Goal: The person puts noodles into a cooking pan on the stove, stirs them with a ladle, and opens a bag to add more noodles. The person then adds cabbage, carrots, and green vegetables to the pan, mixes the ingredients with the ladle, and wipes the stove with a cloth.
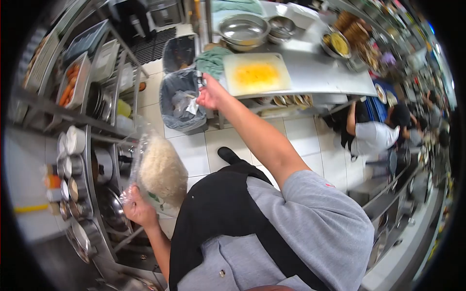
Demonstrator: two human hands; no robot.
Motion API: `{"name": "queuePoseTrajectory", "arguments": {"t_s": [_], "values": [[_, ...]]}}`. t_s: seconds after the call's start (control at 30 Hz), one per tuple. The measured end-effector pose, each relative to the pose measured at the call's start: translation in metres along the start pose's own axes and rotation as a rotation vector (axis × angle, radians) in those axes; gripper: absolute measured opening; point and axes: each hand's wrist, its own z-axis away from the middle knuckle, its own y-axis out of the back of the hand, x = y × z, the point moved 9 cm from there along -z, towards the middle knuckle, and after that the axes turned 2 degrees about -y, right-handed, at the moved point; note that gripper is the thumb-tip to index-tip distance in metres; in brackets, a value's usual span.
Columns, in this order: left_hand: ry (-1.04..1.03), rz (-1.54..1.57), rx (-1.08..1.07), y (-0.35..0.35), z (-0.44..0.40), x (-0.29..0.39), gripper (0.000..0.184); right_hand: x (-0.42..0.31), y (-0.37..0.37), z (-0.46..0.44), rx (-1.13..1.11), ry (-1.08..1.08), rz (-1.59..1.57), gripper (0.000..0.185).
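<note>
At the lower left, my left hand (141, 208) is closed on the edge of a clear plastic bag (162, 169). The bag holds a pale, grainy mass and hangs beside my black apron. My right arm reaches forward, and my right hand (209, 92) is closed near the rim of a lined waste bin (182, 125). A small dark and metallic object shows at its fingers, too small to name. A white scrap (192, 106) is just below those fingers, over the crumpled plastic in the bin.
A steel counter (315, 72) bears a cutting board (233, 87) with orange bits, a green cloth (213, 60) and metal bowls (244, 30). Shelving with pots (75, 140) and a tub of carrots (73, 82) stands left. A second bin (178, 51) is behind. Another person (376, 138) works at right.
</note>
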Motion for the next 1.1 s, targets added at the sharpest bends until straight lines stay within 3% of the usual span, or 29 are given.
{"name": "queuePoseTrajectory", "arguments": {"t_s": [0.07, 0.13, 0.17, 0.2, 0.23, 0.33, 0.47, 0.53, 0.57, 0.6, 0.67, 0.73, 0.8, 0.9, 1.0, 1.07, 1.1], "values": [[-0.034, -0.013, -0.158, -0.029, 0.008, 0.007, 0.016, 0.000, 0.015, 0.067, 0.157, 0.341, 0.263, 0.038], [-0.087, 0.037, -0.291, -0.062, 0.016, 0.021, 0.012, 0.021, 0.016, 0.146, 0.013, 0.687, 0.702, 0.021], [-0.112, 0.111, -0.353, -0.081, 0.023, 0.024, 0.011, 0.037, 0.016, 0.181, -0.017, 1.024, 0.955, 0.017], [-0.134, 0.183, -0.413, -0.097, 0.030, 0.030, 0.010, 0.070, 0.021, 0.201, -0.076, 0.873, 1.135, 0.018], [-0.137, 0.191, -0.438, -0.110, 0.034, 0.038, 0.010, 0.078, 0.012, 0.246, -0.028, 0.865, 1.145, 0.023], [-0.176, 0.275, -0.689, -0.167, 0.059, 0.068, 0.008, 0.091, 0.034, 0.266, 0.002, 0.737, 1.258, 0.036], [-0.057, 0.375, -0.816, -0.221, 0.086, 0.085, 0.009, 0.071, 0.102, 0.255, 0.077, 0.787, 1.271, 0.032], [-0.032, 0.377, -0.862, -0.248, 0.100, 0.091, 0.010, 0.046, 0.129, 0.279, 0.165, 0.940, 1.191, 0.022], [0.060, 0.334, -0.907, -0.263, 0.113, 0.082, 0.011, 0.038, 0.155, 0.280, 0.201, 0.799, 1.083, 0.018], [0.150, 0.289, -0.946, -0.280, 0.125, 0.073, 0.012, 0.029, 0.184, 0.277, 0.208, 0.799, 1.064, 0.018], [0.204, 0.192, -1.000, -0.313, 0.153, 0.069, 0.016, 0.020, 0.268, 0.246, 0.236, 0.703, 1.008, 0.015], [0.341, 0.001, -1.027, -0.341, 0.188, 0.052, 0.018, -0.002, 0.373, 0.217, 0.526, 0.629, 0.979, 0.017], [0.412, 0.018, -1.019, -0.366, 0.220, 0.041, 0.019, -0.030, 0.471, 0.181, 0.770, 0.555, 1.021, 0.019], [0.321, -0.259, -1.175, -0.409, 0.256, 0.036, 0.021, -0.067, 0.581, 0.087, 0.859, 0.465, 1.245, 0.022], [0.386, -0.203, -1.153, -0.431, 0.288, 0.013, 0.016, -0.085, 0.640, -0.017, 0.786, 0.412, 1.615, 0.033], [0.374, -0.251, -1.157, -0.446, 0.300, 0.004, 0.016, -0.104, 0.650, -0.061, 1.051, 0.723, 1.881, 0.031], [0.364, -0.276, -1.167, -0.448, 0.306, 0.001, 0.017, -0.112, 0.652, -0.080, 1.007, 0.882, 1.872, 0.031]]}}
